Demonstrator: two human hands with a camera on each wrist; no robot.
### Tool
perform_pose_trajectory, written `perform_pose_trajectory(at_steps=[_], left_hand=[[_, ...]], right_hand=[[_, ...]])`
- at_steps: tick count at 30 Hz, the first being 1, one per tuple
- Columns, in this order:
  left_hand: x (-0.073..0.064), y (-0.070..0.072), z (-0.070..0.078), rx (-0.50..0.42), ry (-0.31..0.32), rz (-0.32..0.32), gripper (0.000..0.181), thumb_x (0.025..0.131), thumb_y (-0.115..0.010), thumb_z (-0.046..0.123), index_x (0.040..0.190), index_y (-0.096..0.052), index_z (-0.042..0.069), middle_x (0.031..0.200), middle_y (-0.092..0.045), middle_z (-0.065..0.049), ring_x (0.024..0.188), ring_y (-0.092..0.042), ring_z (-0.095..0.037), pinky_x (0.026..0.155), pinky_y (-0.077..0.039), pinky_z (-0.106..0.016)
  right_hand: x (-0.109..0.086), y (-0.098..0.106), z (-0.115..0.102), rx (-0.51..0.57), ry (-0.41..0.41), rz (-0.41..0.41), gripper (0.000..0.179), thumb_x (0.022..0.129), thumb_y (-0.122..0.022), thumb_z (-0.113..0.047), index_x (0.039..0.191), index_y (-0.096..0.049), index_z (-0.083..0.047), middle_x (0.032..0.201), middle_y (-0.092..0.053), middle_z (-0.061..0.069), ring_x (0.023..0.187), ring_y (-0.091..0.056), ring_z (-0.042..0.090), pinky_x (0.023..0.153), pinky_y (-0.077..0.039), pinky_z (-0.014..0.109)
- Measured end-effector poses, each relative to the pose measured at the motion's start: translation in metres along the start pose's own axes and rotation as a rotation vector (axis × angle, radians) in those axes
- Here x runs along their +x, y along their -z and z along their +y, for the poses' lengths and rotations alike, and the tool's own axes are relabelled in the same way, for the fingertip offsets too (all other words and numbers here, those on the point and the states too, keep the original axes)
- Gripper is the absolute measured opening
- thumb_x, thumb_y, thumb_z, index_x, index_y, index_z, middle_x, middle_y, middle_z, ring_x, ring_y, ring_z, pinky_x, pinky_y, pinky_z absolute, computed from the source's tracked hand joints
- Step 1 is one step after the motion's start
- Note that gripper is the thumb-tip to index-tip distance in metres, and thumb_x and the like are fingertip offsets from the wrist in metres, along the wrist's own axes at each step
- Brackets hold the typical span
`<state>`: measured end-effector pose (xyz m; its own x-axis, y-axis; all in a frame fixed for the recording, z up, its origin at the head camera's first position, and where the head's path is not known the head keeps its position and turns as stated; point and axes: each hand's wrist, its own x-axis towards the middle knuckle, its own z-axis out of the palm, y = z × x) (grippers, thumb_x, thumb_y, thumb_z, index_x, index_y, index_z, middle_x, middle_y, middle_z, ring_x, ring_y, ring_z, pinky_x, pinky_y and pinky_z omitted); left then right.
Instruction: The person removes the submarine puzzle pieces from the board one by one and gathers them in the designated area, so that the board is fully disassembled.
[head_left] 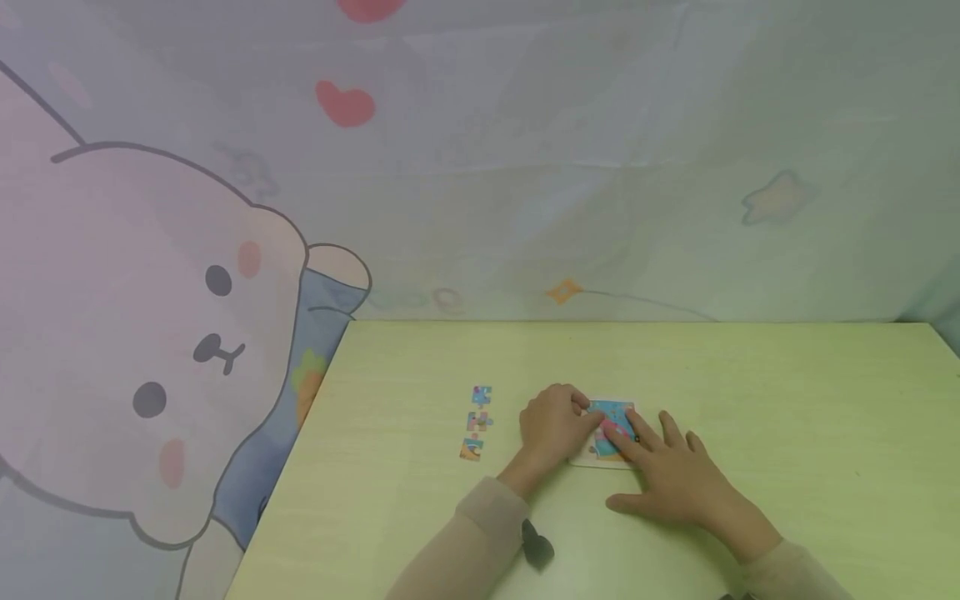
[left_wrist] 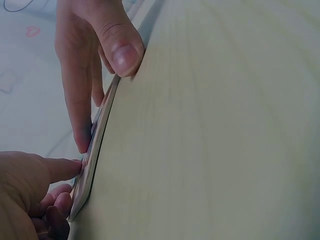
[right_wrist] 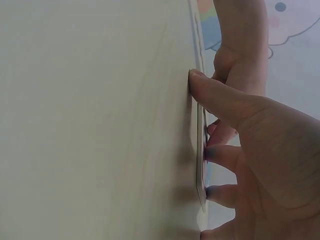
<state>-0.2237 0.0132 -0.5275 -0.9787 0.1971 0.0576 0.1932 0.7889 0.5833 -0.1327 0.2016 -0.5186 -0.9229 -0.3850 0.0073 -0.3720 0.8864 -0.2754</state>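
Observation:
A small jigsaw puzzle board (head_left: 615, 408) with a blue, pink and orange picture and a pale frame lies flat on the table. My left hand (head_left: 552, 425) is at its left side, curled fingers along the edge and thumb on top of the picture; in the left wrist view this hand (left_wrist: 22, 192) grips the board edge (left_wrist: 102, 125). My right hand (head_left: 678, 479) is spread over the right side. Its straight fingertips press on the picture, and its thumb rests on the table below the board. The fingers cover part of the picture.
Three loose jigsaw pieces (head_left: 478, 422) lie in a column on the pale yellow-green table (head_left: 405, 500), left of the board. Behind the table hangs a printed cloth (head_left: 525, 167) with hearts, a star and a large cartoon animal. A small dark object (head_left: 537, 546) is beside the left sleeve.

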Motion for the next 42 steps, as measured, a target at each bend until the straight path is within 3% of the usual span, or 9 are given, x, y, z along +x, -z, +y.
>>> perform_pose_trajectory(at_steps=[14, 19, 27, 34, 42], left_hand=[[-0.0014, -0.0004, -0.0027, -0.044, -0.003, 0.006, 0.021, 0.090, -0.081, 0.042, 0.095, -0.077, 0.022, 0.080, -0.066, 0.017, 0.073, -0.061, -0.003, 0.070, -0.049, -0.031], [-0.0032, -0.0014, -0.0043, -0.040, -0.013, -0.007, 0.021, 0.090, -0.080, 0.043, 0.096, -0.077, 0.023, 0.082, -0.068, 0.017, 0.075, -0.064, -0.003, 0.071, -0.050, -0.032], [-0.0045, -0.0005, -0.0029, -0.001, -0.020, -0.018, 0.030, 0.090, -0.079, 0.045, 0.109, -0.077, 0.022, 0.090, -0.064, 0.014, 0.079, -0.061, -0.007, 0.071, -0.049, -0.033], [-0.0053, 0.0017, -0.0012, 0.013, -0.025, -0.035, 0.029, 0.090, -0.079, 0.046, 0.106, -0.078, 0.021, 0.090, -0.062, 0.013, 0.079, -0.060, -0.008, 0.072, -0.048, -0.033], [-0.0039, 0.0007, -0.0036, -0.039, -0.054, -0.029, 0.021, 0.091, -0.079, 0.040, 0.105, -0.074, 0.026, 0.092, -0.070, 0.019, 0.085, -0.065, -0.006, 0.077, -0.050, -0.034]], right_hand=[[0.0006, -0.0005, -0.0005, -0.019, 0.006, 0.015, 0.093, 0.086, -0.069, -0.070, 0.160, -0.042, -0.023, 0.163, -0.034, 0.022, 0.140, -0.030, 0.066, 0.098, -0.033, 0.081], [-0.0002, 0.0001, -0.0008, -0.012, 0.006, 0.015, 0.092, 0.086, -0.070, -0.070, 0.160, -0.043, -0.022, 0.163, -0.034, 0.022, 0.139, -0.030, 0.066, 0.098, -0.032, 0.082], [-0.0004, 0.0002, -0.0003, -0.010, 0.013, 0.018, 0.092, 0.086, -0.069, -0.070, 0.160, -0.043, -0.021, 0.163, -0.034, 0.023, 0.139, -0.029, 0.066, 0.097, -0.032, 0.082], [-0.0002, -0.0007, 0.0005, -0.015, 0.020, 0.017, 0.093, 0.087, -0.066, -0.073, 0.160, -0.043, -0.020, 0.163, -0.033, 0.023, 0.139, -0.029, 0.066, 0.097, -0.032, 0.083], [-0.0002, -0.0007, 0.0005, -0.019, 0.014, 0.021, 0.093, 0.086, -0.067, -0.073, 0.160, -0.042, -0.022, 0.164, -0.033, 0.021, 0.140, -0.029, 0.066, 0.097, -0.033, 0.081]])
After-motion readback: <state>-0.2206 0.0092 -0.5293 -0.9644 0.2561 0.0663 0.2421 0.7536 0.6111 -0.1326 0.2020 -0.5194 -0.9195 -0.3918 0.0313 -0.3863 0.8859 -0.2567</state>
